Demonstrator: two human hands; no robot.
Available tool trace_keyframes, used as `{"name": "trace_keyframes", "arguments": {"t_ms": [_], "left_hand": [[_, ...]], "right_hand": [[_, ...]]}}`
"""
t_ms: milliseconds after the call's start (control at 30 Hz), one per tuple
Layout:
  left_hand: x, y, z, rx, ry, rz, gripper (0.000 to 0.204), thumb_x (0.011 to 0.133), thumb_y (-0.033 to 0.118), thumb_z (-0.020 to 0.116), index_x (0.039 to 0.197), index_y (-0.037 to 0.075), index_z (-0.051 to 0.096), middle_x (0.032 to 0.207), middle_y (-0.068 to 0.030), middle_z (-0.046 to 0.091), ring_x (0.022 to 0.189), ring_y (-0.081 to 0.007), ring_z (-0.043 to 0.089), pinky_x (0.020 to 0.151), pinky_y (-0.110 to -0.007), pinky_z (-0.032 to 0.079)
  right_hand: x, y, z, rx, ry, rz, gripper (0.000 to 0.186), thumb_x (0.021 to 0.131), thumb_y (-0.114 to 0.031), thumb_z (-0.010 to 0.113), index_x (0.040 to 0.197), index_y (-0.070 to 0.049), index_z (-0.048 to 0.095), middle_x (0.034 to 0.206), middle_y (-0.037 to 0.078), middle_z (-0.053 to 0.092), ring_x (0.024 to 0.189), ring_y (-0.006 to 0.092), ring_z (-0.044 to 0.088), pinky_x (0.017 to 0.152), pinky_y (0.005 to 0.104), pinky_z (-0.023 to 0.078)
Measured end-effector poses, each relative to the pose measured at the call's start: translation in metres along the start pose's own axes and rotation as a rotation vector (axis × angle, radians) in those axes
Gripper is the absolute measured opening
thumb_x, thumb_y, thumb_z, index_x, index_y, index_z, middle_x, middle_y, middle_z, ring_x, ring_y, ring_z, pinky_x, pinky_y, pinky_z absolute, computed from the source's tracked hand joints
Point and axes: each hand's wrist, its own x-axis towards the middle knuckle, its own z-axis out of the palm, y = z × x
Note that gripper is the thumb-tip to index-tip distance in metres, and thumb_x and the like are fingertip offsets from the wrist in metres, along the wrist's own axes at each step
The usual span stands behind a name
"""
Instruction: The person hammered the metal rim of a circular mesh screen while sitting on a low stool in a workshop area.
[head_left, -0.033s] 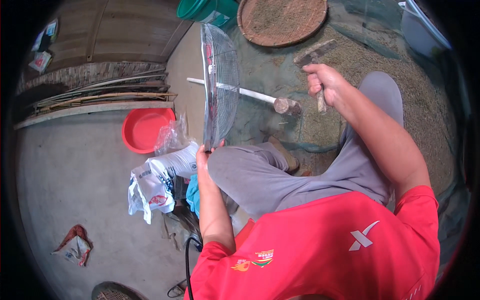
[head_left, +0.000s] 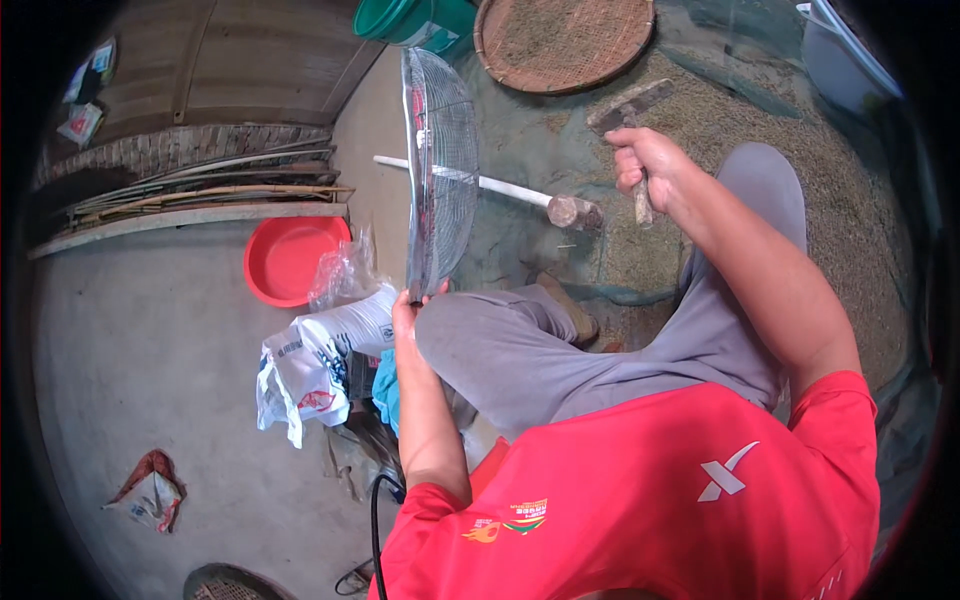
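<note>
My left hand (head_left: pixel 413 305) grips the lower rim of a round wire-mesh sieve (head_left: pixel 450 120), held on its edge at my left knee. In my right hand (head_left: pixel 648 160) is a short hammer, its worn head (head_left: pixel 632 102) raised at the upper end and its handle below my fist. A long white-handled mallet (head_left: pixel 575 212) lies crosswise behind the sieve, with its head toward my right hand. Scattered grain-like material (head_left: pixel 640 250) covers the dark green netting under it, beside my bent legs.
A woven tray (head_left: pixel 560 40), green bucket (head_left: pixel 385 18) and grey tub (head_left: pixel 845 60) stand beyond. At left are a red basin (head_left: pixel 280 260), white sacks (head_left: pixel 325 350), plastic wrap (head_left: pixel 335 275), bamboo poles (head_left: pixel 230 190) along a wall, and a crumpled bag (head_left: pixel 150 490) on concrete.
</note>
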Motion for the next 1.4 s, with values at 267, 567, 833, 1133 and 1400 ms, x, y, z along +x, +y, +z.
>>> {"name": "trace_keyframes", "arguments": {"t_ms": [267, 567, 833, 1133, 1400], "left_hand": [[-0.01, -0.007, 0.016, 0.099, 0.053, 0.036, 0.05, 0.08, 0.02, 0.043, 0.119, -0.012, 0.043, 0.094, -0.0288, 0.061, 0.051, -0.0137, 0.054, 0.044, -0.021, 0.049], [-0.007, -0.005, 0.016, 0.166, 0.186, 0.048, 0.051, 0.085, 0.031, 0.045, 0.113, -0.01, 0.053, 0.065, -0.0083, 0.06, 0.044, -0.0117, 0.051, 0.042, -0.021, 0.045], [-0.002, -0.01, 0.014, 0.244, 0.196, 0.177, 0.043, 0.075, 0.017, 0.046, 0.105, -0.015, 0.05, 0.086, -0.0288, 0.061, 0.049, -0.0164, 0.055, 0.042, -0.024, 0.049], [-0.011, -0.027, 0.036, 0.376, 0.273, 0.302, 0.031, 0.082, 0.026, 0.047, 0.091, -0.001, 0.059, 0.077, -0.014, 0.063, 0.067, -0.0252, 0.06, 0.061, -0.033, 0.05], [0.005, 0.01, -0.002, 0.404, 0.183, 0.209, 0.044, 0.068, 0.017, 0.052, 0.104, -0.007, 0.057, 0.1, -0.0194, 0.062, 0.093, -0.035, 0.058, 0.088, -0.044, 0.046]], "right_hand": [[-0.002, -0.001, 0.002, 0.007, 0.016, 0.039, 0.024, 0.088, -0.013, 0.051, 0.069, -0.011, 0.036, 0.049, -0.004, 0.032, 0.036, 0.0065, 0.025, 0.031, 0.0199, 0.025], [0.001, -0.001, 0.0, 0.008, -0.009, 0.059, 0.027, 0.088, -0.014, 0.05, 0.066, -0.011, 0.035, 0.048, -0.003, 0.032, 0.035, 0.0076, 0.026, 0.032, 0.0206, 0.025], [-0.004, 0.001, 0.002, 0.011, 0.038, 0.038, 0.027, 0.088, -0.015, 0.049, 0.065, -0.011, 0.036, 0.048, -0.002, 0.033, 0.035, 0.0087, 0.027, 0.03, 0.0227, 0.026], [-0.003, 0.008, 0.0, -0.016, 0.036, -0.03, 0.022, 0.087, -0.014, 0.051, 0.072, -0.011, 0.037, 0.052, -0.001, 0.034, 0.037, 0.0082, 0.028, 0.032, 0.0226, 0.027], [-0.005, 0.008, 0.002, -0.036, 0.008, -0.022, 0.019, 0.087, -0.013, 0.05, 0.074, -0.009, 0.038, 0.053, 0.001, 0.036, 0.039, 0.011, 0.03, 0.035, 0.0254, 0.028]]}}
